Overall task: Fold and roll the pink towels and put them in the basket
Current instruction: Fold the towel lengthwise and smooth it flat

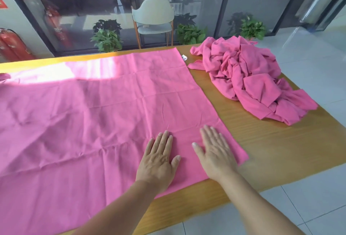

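Observation:
A large pink towel [104,115] lies spread flat across the wooden table [271,141], with faint crease lines in it. My left hand [159,158] presses flat on the towel near its front right corner, fingers straight. Beside it, my right hand [215,152] also lies flat on the towel, close to the right edge. A crumpled pile of more pink towels [250,77] sits at the table's far right. No basket is in view.
A small white object [184,57] lies on the table by the spread towel's far right corner. Beyond the table stand a pale chair [152,17], potted plants [106,38] and a glass wall. Red fire extinguishers [11,45] stand at left. Tiled floor lies to the right.

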The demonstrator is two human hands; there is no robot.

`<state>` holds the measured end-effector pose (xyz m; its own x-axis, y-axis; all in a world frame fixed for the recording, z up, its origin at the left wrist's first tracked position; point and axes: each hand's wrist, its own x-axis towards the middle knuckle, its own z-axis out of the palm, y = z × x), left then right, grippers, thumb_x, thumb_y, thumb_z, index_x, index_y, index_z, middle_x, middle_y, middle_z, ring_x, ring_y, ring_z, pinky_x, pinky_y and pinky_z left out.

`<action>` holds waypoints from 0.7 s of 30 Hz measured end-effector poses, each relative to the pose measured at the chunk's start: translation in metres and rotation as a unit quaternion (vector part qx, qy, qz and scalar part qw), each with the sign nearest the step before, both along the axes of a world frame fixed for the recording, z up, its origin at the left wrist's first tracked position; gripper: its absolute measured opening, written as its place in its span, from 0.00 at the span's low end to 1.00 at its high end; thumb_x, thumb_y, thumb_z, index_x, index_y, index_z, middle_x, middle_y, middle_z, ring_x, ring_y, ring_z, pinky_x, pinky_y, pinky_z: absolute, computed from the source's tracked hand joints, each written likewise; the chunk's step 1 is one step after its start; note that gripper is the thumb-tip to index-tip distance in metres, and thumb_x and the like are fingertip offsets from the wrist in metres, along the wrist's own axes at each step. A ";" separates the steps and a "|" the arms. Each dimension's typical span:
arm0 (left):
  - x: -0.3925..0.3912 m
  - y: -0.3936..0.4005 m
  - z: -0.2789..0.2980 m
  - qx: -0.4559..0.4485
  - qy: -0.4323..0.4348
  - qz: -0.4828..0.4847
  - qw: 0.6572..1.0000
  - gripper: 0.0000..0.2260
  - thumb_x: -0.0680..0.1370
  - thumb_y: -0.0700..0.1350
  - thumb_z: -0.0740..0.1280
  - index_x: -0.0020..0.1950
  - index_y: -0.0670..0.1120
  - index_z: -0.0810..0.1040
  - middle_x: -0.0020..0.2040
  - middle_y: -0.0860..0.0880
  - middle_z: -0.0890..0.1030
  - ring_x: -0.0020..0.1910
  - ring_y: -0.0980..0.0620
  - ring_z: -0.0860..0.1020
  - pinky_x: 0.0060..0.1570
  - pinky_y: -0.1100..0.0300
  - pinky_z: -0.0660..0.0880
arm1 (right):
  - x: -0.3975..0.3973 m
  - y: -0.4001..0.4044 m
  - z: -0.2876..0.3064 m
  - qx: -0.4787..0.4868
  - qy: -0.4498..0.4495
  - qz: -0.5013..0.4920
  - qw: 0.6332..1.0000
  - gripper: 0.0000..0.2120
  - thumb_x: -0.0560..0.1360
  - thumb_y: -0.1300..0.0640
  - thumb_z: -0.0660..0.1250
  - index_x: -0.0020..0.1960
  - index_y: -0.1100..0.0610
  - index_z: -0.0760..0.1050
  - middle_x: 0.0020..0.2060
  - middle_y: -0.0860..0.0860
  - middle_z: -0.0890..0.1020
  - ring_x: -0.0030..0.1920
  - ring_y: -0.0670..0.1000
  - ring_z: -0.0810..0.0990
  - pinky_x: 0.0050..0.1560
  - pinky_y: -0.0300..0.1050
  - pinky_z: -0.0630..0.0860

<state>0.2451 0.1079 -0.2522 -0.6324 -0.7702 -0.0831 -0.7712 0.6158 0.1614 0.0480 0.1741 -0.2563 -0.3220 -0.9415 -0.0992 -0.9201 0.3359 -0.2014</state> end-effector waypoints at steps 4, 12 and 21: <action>0.015 0.003 0.003 0.005 0.021 0.020 1.000 0.30 0.81 0.62 0.37 0.78 0.48 0.34 0.78 0.53 0.32 0.75 0.55 0.29 0.75 0.54 0.31 | -0.017 0.003 0.016 0.048 0.032 -0.107 0.993 0.35 0.79 0.36 0.34 0.80 0.54 0.37 0.80 0.49 0.38 0.78 0.46 0.35 0.78 0.48 0.36; 0.081 -0.017 0.008 -0.008 0.042 0.153 0.987 0.29 0.83 0.54 0.44 0.79 0.47 0.34 0.78 0.49 0.32 0.75 0.51 0.30 0.75 0.51 0.33 | 0.172 -0.095 0.033 -0.099 -0.154 0.100 0.978 0.27 0.85 0.48 0.46 0.81 0.52 0.46 0.80 0.45 0.46 0.78 0.41 0.40 0.74 0.37 0.33; 0.246 -0.023 -0.016 -0.028 0.036 0.296 0.954 0.33 0.78 0.63 0.34 0.80 0.50 0.42 0.80 0.53 0.40 0.77 0.56 0.36 0.75 0.55 0.32 | 0.216 -0.090 0.006 -0.014 -0.013 0.166 0.986 0.30 0.83 0.40 0.40 0.81 0.50 0.43 0.79 0.42 0.43 0.78 0.41 0.38 0.76 0.41 0.33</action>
